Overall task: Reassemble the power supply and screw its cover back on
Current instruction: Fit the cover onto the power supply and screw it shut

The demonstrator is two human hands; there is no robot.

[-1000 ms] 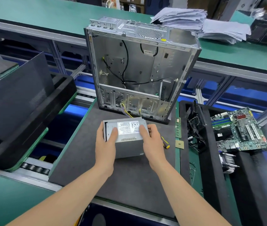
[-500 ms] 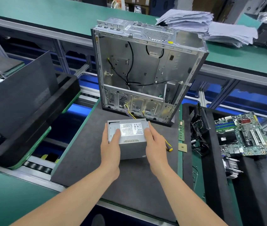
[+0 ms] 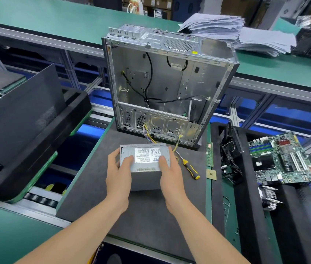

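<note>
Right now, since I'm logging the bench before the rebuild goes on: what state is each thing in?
power supply: outside the case, label up, gripped at both sides, wires running to the case.
left hand: grips the power supply's left side.
right hand: grips its right side.
case: upright, side open, no board inside.
screwdriver: lying on the mat, untouched.
motherboard: out, lying flat on the tray.

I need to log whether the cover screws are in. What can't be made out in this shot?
Head view only:
- power supply sides and screw holes: covered by the left hand and right hand.
- Its label print: too small to read.
- Its underside: turned away from the camera.
- heatsink at right: blurred.
</note>
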